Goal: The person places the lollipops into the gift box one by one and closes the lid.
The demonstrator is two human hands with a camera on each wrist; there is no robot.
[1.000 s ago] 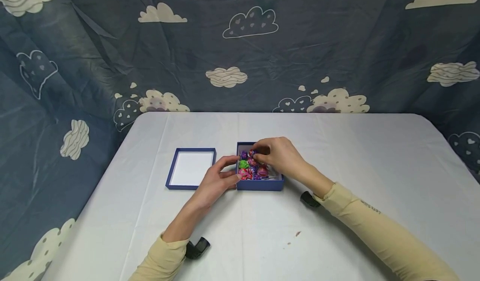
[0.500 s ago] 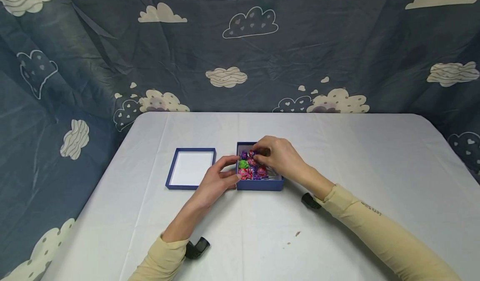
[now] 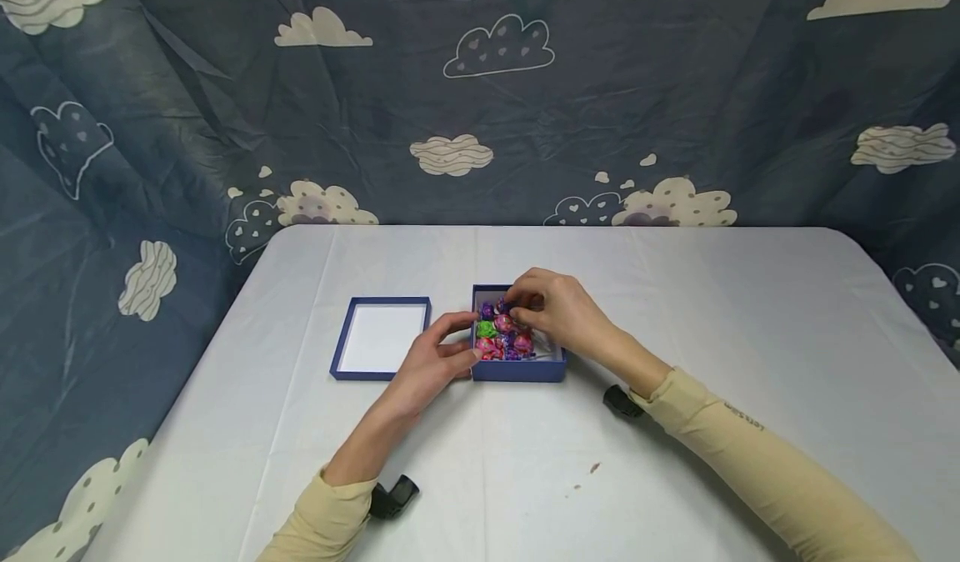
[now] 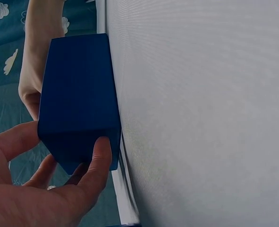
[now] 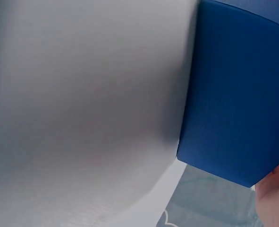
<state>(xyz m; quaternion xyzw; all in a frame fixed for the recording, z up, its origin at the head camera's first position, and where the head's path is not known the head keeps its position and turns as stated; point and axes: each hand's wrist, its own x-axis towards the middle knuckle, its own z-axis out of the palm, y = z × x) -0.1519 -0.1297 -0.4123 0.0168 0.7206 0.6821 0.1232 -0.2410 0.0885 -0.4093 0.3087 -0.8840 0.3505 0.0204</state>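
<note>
In the head view, a blue box [image 3: 519, 370] on the table holds several round lollipops in shiny wrappers, with pale sticks toward its right side. Among them are a green lollipop [image 3: 487, 328] and a pink one [image 3: 503, 323]. My right hand [image 3: 558, 305] reaches over the far right side and pinches a purple-wrapped lollipop [image 3: 502, 305] between thumb and forefinger. My left hand [image 3: 431, 363] steadies the box's left wall with spread fingers. The left wrist view shows those fingertips [image 4: 102, 147] against the blue wall. In the right wrist view the box wall hides most of the fingers.
Left of the box lies its lid [image 3: 381, 299], blue-edged and white inside, partly behind my left hand. A white cloth covers the table [image 3: 720, 328]; small brownish specks [image 3: 595, 468] mark it near the front. A dark cloud-print curtain [image 3: 637, 87] hangs behind.
My right hand has risen slightly, its fingers shifting a little over the back row of lollipops. My left hand, the box and the lid stay in place.
</note>
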